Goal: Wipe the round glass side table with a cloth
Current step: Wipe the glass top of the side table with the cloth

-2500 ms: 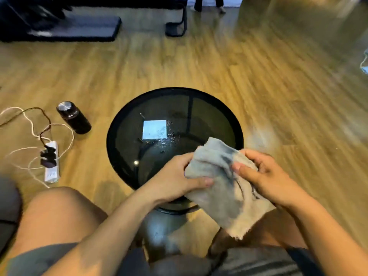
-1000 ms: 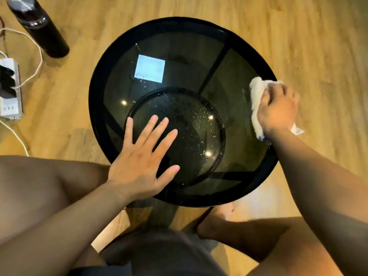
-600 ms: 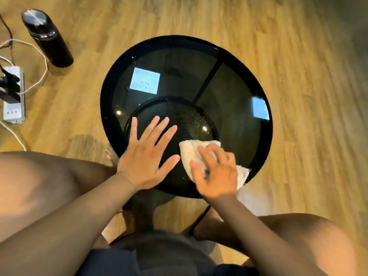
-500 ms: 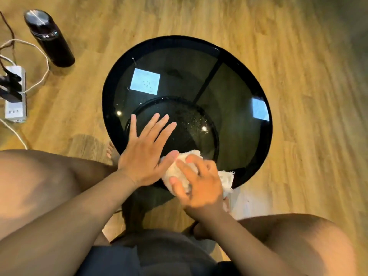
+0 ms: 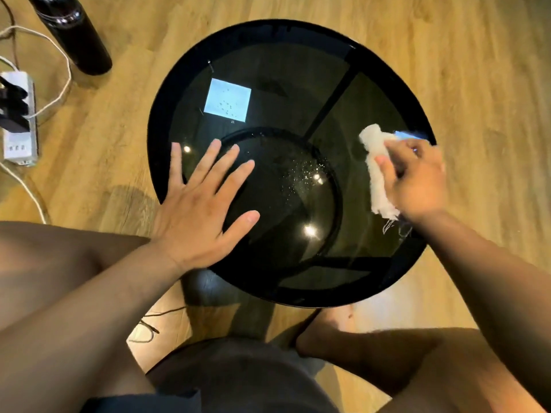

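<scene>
Glass table (image 5: pixel 283 70) dark, speckled centre, L grip (image 5: pixel 196 210) flat on it, R grip (image 5: pixel 417 183) clutching white cloth (image 5: pixel 374 150)

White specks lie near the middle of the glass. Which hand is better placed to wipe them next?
Probably the right hand: it holds the cloth on the table, just right of the specks. The left hand lies flat on the table, empty.

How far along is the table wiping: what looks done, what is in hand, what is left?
Done: the cloth is on the table; no finished patch can be told. In hand: the right hand holds the cloth on its right side, and the left hand lies flat on it. Left: white specks near the centre.
</scene>
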